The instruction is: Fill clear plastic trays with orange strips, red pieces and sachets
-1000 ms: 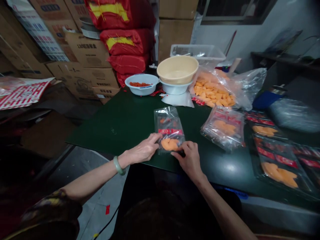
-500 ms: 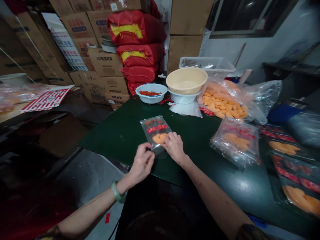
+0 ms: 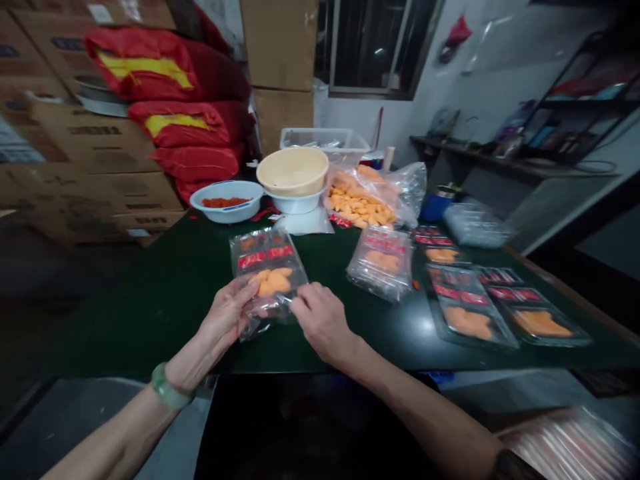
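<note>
A clear plastic packet (image 3: 267, 270) with orange pieces and red sachets inside lies near the front edge of the dark green table (image 3: 165, 293). My left hand (image 3: 227, 320), a green bangle on its wrist, grips the packet's near left corner with thumb on top. My right hand (image 3: 320, 320) pinches the packet's near right corner. Both hands are closed on the packet's open end.
More filled packets (image 3: 383, 263) and trays (image 3: 470, 313) lie to the right. At the back stand a white bowl of red bits (image 3: 227, 200), a beige bowl (image 3: 293, 170) stacked on a white one, and a big bag of orange pieces (image 3: 365, 197). Red sacks (image 3: 170, 120) and cartons stand behind.
The view has swung right and the packet shifted slightly. My left hand moved up from the table edge onto the packet's near left corner; my right hand stays at its near right corner.
</note>
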### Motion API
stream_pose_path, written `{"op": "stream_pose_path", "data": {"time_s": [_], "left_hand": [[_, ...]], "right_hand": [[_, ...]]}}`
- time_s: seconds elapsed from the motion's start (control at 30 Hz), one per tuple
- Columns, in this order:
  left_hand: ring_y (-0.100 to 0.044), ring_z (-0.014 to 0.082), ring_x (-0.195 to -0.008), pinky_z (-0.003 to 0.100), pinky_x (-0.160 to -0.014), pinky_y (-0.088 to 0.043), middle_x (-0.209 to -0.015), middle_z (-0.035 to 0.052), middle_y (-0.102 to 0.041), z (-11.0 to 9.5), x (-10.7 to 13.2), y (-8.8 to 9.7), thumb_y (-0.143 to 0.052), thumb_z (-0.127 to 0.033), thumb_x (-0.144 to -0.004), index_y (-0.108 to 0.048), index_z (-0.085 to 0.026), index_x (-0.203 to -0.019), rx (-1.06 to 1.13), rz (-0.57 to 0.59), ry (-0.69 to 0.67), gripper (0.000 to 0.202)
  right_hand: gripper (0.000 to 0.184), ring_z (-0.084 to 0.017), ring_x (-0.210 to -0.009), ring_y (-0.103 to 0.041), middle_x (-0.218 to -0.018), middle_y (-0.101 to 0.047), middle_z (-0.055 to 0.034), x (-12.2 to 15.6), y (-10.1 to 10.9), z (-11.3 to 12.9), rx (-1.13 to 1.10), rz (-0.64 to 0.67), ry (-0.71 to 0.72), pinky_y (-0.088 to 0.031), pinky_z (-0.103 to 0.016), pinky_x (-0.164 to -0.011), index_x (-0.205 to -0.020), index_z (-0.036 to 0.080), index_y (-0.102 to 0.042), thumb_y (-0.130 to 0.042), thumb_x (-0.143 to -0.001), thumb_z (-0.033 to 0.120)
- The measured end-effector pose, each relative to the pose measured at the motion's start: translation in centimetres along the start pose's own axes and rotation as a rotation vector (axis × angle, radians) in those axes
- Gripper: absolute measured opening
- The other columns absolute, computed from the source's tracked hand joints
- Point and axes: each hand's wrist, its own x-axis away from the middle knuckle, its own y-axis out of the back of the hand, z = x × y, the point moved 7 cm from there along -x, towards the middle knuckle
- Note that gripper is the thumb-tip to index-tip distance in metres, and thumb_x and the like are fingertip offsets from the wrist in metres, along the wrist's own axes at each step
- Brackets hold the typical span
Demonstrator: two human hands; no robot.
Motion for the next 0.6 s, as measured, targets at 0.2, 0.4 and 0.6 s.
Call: {"op": "stream_pose_path", "data": {"time_s": [0.2,0.4,0.6], "left_hand": [[-0.064,0.0187,-0.054,0.021,-0.039,-0.045,-0.082,0.0141,-0.068,0.0,-2.9,-13.2,-0.069,-0.021,-0.070,-0.054,-0.008,-0.108,-0.167,0.357,0.035,0.043],[-0.061,0.0210,-0.073,0.028,-0.057,-0.048,-0.082,0.0130,-0.063,3.3,-8.1,-23.9,-0.066,-0.020,-0.071,-0.058,-0.006,-0.097,-0.839,0.438,-0.081,0.031],[-0.049,0.0247,-0.102,0.037,-0.083,-0.043,-0.115,0.0144,-0.048,5.7,-0.4,-30.8,-0.052,-0.016,-0.076,-0.048,-0.014,-0.115,-1.288,0.602,-0.808,0.040]], "right_hand": [[0.023,-0.014,-0.073,-0.052,-0.079,-0.056,-0.0046,7.8,10.2,-9.1,0.047,-0.203,-0.366,-0.041,-0.024,-0.064,-0.075,0.019,-0.050,-0.035,-0.075,0.001],[0.022,-0.027,-0.088,-0.058,-0.093,-0.059,-0.0157,18.8,14.6,-23.3,0.510,0.250,-1.169,-0.044,-0.036,-0.070,-0.096,0.013,-0.054,-0.037,-0.084,0.022],[0.034,-0.033,-0.098,-0.058,-0.100,-0.061,-0.0223,23.7,12.4,-28.6,0.377,0.566,-1.411,-0.043,-0.044,-0.078,-0.101,0.009,-0.053,-0.040,-0.086,0.037]]}}
